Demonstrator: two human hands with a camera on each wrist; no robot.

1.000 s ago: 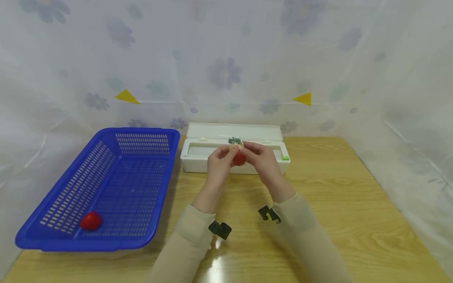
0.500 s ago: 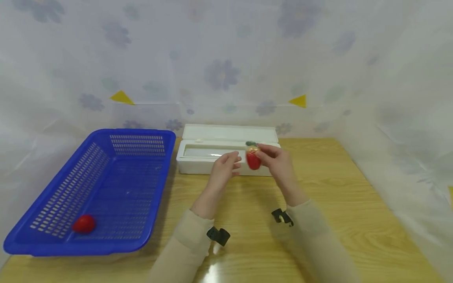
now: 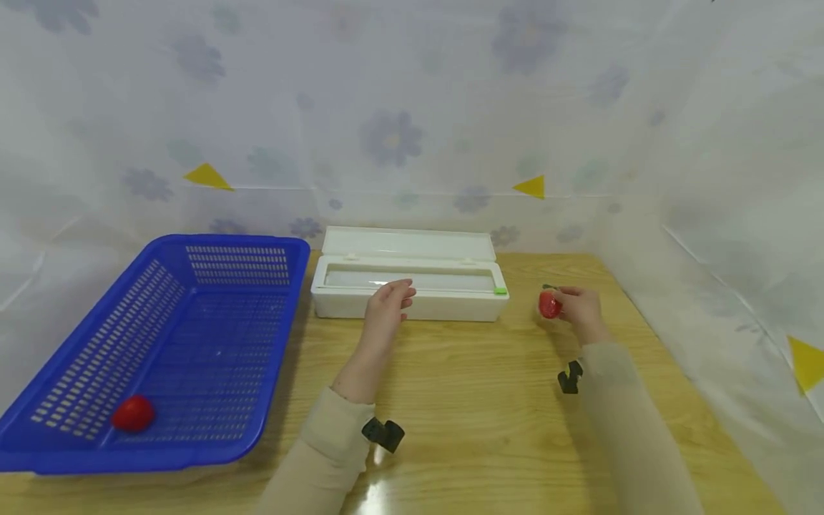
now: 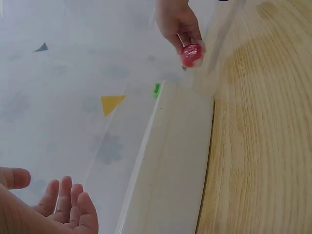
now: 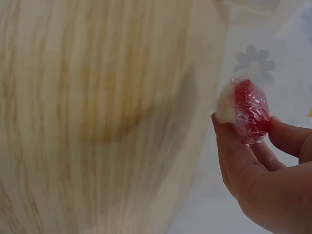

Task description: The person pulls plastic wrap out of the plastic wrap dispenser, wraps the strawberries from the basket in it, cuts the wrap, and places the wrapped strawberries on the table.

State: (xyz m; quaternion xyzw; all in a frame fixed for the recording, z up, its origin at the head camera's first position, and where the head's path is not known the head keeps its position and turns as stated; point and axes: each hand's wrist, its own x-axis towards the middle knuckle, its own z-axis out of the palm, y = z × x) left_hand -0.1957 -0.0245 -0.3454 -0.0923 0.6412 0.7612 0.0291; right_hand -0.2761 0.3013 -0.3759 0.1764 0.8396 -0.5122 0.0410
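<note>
One green-topped, rounded red fruit in clear film: pinches it in right hand, right of long white plastic box; holds left hand loose (fingers relaxed) near box.

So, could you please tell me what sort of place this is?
Probably a recording booth: flowered sheeting with yellow triangles encloses a wood-grain table on three sides, plus two black wrist devices.

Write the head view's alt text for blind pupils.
A right hand holds a glossy, green-topped, red fruit-shaped object right of an open, white, rectangular box. The left hand hovers by the box; leftmost, a blue plastic basket holds a round red object.
</note>
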